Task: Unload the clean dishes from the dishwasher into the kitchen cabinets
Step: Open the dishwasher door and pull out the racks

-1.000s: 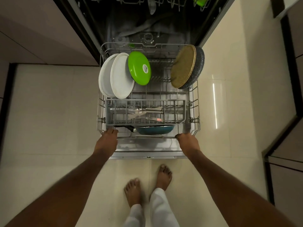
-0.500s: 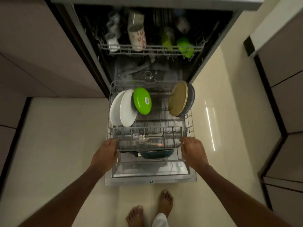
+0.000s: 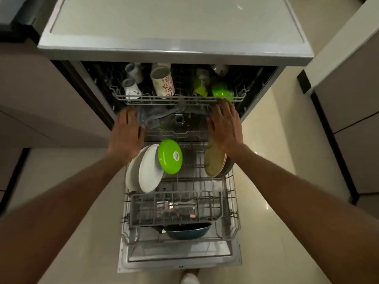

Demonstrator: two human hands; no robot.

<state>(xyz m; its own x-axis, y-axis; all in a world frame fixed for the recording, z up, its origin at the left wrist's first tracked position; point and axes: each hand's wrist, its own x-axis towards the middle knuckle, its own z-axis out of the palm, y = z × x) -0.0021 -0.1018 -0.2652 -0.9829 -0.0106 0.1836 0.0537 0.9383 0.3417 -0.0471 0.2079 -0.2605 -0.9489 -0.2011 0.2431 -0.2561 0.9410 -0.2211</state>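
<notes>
While left hand (image 3: 127, 134) and right hand (image 3: 225, 128) reach flat-fingered, empty, near upper rack (image 3: 176, 98) front edge.

Your arms reach forward, well apart; your left hand (image 3: 127, 134) looks blurred, its fingers perhaps loosely extended; your right hand (image 3: 225, 128) spreads flat, palm down.

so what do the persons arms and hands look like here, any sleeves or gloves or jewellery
Both arms are bare from as far up as the frame shows down to the fingers: no sleeves, no gloves. The left hand and right hand show no rings, and neither wrist shows a watch or bracelet. The left hand is somewhat motion-blurred, so fine detail there is hard to tell.
</notes>
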